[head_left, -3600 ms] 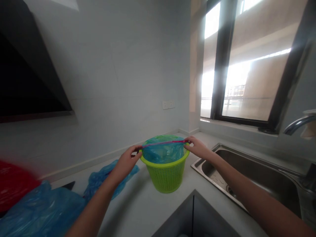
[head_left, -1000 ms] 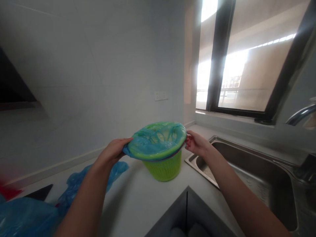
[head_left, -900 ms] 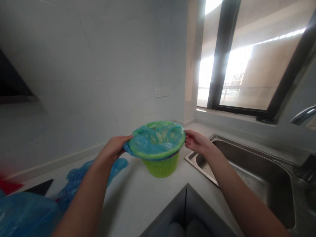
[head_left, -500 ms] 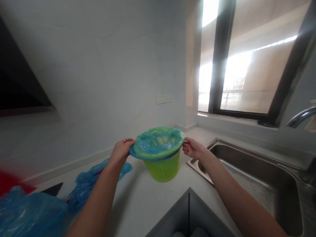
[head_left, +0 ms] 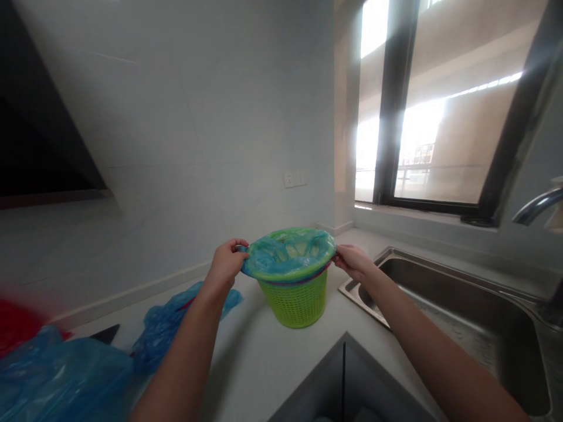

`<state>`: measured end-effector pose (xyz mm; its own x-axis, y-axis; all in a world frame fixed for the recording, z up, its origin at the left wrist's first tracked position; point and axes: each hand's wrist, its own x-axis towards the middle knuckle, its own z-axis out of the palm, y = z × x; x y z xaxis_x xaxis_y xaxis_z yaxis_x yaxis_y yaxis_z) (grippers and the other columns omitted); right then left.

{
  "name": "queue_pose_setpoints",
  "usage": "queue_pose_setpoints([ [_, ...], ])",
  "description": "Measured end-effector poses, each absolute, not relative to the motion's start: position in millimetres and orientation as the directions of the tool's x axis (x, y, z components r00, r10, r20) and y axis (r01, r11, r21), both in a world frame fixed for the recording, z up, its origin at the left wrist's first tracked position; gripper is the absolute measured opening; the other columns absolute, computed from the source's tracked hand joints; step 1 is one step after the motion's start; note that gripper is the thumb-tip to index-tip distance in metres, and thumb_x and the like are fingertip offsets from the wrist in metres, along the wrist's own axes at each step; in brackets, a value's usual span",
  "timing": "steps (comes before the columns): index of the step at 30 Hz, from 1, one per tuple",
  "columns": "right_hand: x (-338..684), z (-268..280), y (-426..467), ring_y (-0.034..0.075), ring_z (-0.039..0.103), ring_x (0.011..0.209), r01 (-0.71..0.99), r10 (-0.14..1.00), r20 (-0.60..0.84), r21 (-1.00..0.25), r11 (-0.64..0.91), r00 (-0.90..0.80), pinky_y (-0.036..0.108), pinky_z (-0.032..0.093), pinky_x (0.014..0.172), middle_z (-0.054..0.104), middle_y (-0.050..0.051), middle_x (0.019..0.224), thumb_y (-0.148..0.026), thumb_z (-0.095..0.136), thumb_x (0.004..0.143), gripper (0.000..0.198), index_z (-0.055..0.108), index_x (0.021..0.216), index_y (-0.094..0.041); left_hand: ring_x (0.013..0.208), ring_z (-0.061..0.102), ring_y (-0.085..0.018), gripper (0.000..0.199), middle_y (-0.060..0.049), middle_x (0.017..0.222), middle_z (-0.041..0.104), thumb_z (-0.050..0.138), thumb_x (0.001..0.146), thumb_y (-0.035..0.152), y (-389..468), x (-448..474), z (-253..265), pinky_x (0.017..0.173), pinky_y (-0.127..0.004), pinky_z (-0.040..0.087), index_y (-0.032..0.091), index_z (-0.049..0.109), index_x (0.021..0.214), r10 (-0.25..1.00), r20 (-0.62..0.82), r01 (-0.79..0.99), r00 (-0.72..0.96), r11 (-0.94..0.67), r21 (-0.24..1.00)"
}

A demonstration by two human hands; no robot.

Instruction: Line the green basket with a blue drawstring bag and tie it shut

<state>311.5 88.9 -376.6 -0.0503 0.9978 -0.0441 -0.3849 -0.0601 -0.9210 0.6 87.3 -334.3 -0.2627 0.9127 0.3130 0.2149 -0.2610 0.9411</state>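
The left hand point(head_left: 227, 265) is curled at the left side of the basket point(head_left: 299, 302) rim, fingers closed on the blue bag point(head_left: 288, 255) where it folds over the edge. The right hand point(head_left: 353, 261) grips the bag the same way at the right side of the rim. The bag lines the green basket, its mouth stretched over the rim with a red drawstring showing just below. The basket stands upright on the counter point(head_left: 255, 363) between the two hands, just left of the sink point(head_left: 457, 310). More blue bags point(head_left: 171, 322) lie on the counter to the near left.
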Motion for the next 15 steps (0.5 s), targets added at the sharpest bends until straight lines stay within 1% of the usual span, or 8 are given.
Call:
queue_pose_setpoints([
  [2,313,-373,87,0.001,0.042,0.04,-0.41,0.998,-0.061,-0.91,-0.066,-0.024,0.008,0.035,0.038,0.052,-0.003,0.051,-0.006,0.059,0.089,0.029,0.052,0.062,-0.015,0.054,0.046,-0.014,0.03,0.002,0.062,0.051,0.06,0.047,0.012,82,3,-332,0.046,-0.023,0.032,0.017,0.062,0.076,0.923,0.31,0.26,-0.23,-0.249,0.933],
  [3,314,-371,87,0.001,0.042,0.039,-0.428,0.997,-0.079,-0.9,-0.082,-0.025,0.008,0.036,0.038,0.051,-0.003,0.05,-0.006,0.058,0.089,0.029,0.051,0.062,-0.016,0.053,0.046,-0.014,0.03,0.002,0.061,0.05,0.058,0.047,0.012,80,4,-331,0.045,-0.023,0.031,0.018,0.063,0.076,0.925,0.31,0.279,-0.22,-0.245,0.928],
  [6,318,-363,84,0.005,0.045,0.04,-0.466,0.987,-0.126,-0.87,-0.158,-0.101,0.012,0.041,0.039,0.053,-0.002,0.051,-0.018,0.057,0.094,0.028,0.054,0.067,-0.016,0.049,0.046,-0.014,0.03,0.002,0.059,0.049,0.056,0.048,0.011,72,8,-327,0.043,-0.023,0.031,0.018,0.063,0.076,0.928,0.318,0.332,-0.195,-0.243,0.911],
  [8,321,-359,82,0.006,0.048,0.041,-0.496,0.98,-0.124,-0.848,-0.187,-0.158,0.014,0.043,0.039,0.054,-0.002,0.052,-0.026,0.057,0.097,0.027,0.058,0.072,-0.015,0.048,0.047,-0.014,0.027,0.002,0.058,0.051,0.061,0.051,0.012,68,9,-323,0.043,-0.024,0.034,0.017,0.064,0.077,0.937,0.306,0.344,-0.17,-0.235,0.909],
  [9,323,-358,82,0.006,0.049,0.042,-0.508,0.978,-0.114,-0.841,-0.188,-0.175,0.014,0.044,0.04,0.055,-0.002,0.053,-0.026,0.056,0.098,0.026,0.059,0.075,-0.015,0.048,0.049,-0.015,0.025,0.001,0.058,0.053,0.065,0.053,0.015,66,10,-321,0.043,-0.024,0.037,0.016,0.064,0.078,0.943,0.292,0.333,-0.159,-0.228,0.915],
  [12,327,-357,85,0.005,0.05,0.043,-0.511,0.98,-0.087,-0.843,-0.168,-0.179,0.012,0.047,0.045,0.058,-0.003,0.056,-0.013,0.054,0.098,0.022,0.059,0.077,-0.015,0.053,0.055,-0.017,0.03,-0.002,0.065,0.06,0.072,0.058,0.023,64,11,-316,0.048,-0.028,0.047,0.014,0.063,0.085,0.959,0.243,0.249,-0.143,-0.203,0.947],
  [15,331,-359,89,0.004,0.05,0.044,-0.497,0.981,-0.091,-0.852,-0.165,-0.17,0.011,0.047,0.045,0.06,-0.002,0.058,-0.007,0.055,0.095,0.018,0.06,0.08,-0.014,0.057,0.058,-0.016,0.032,-0.004,0.069,0.063,0.074,0.058,0.019,65,10,-315,0.051,-0.027,0.051,0.014,0.062,0.087,0.961,0.205,0.147,-0.188,-0.179,0.973],
])
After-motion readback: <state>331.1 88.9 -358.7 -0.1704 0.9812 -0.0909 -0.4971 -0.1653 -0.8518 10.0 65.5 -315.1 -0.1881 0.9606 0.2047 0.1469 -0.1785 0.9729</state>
